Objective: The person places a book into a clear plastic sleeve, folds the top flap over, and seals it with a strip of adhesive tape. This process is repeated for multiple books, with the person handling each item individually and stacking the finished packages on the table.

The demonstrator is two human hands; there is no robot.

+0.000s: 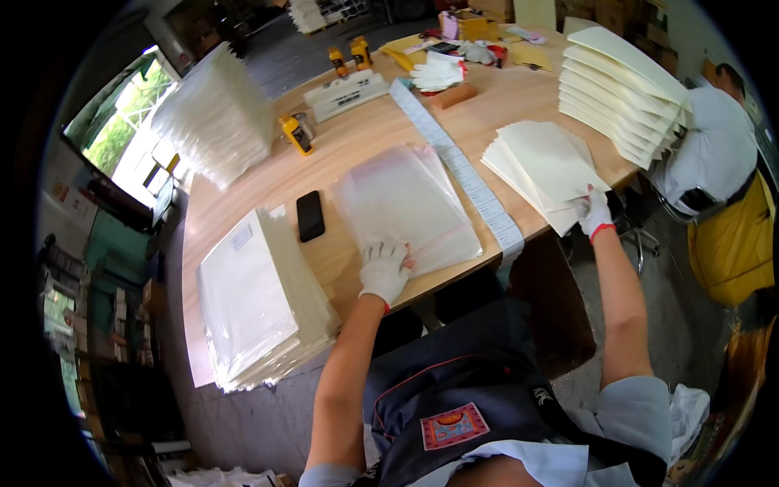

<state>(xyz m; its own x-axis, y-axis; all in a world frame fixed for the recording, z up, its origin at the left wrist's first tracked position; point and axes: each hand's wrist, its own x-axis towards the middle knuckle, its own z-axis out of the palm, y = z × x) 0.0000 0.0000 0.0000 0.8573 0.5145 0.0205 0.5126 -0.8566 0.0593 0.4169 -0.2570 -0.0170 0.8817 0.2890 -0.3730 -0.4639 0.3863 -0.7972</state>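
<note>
Both my hands wear white gloves with red cuffs. My left hand [385, 273] lies on the near left corner of a stack of clear plastic bags [414, 203], its fingers stretched over the film and its bare thumb toward the right. On the right, my right hand [596, 213] is closed on the near corner of a cream paper sheet [560, 166], the top one of a fanned pile by the table's edge. A pile of filled clear bags [247, 284], with a small label on the top one, stands left of my left hand.
A black phone [310, 216] lies beside the filled bags. A strip of printed labels [458, 162] crosses the wooden table [341, 146]. Yellow bottles [296, 135], a plastic-wrapped stack [215, 118] and a tall cream paper stack [621, 93] stand farther off. Another person [714, 142] sits at right.
</note>
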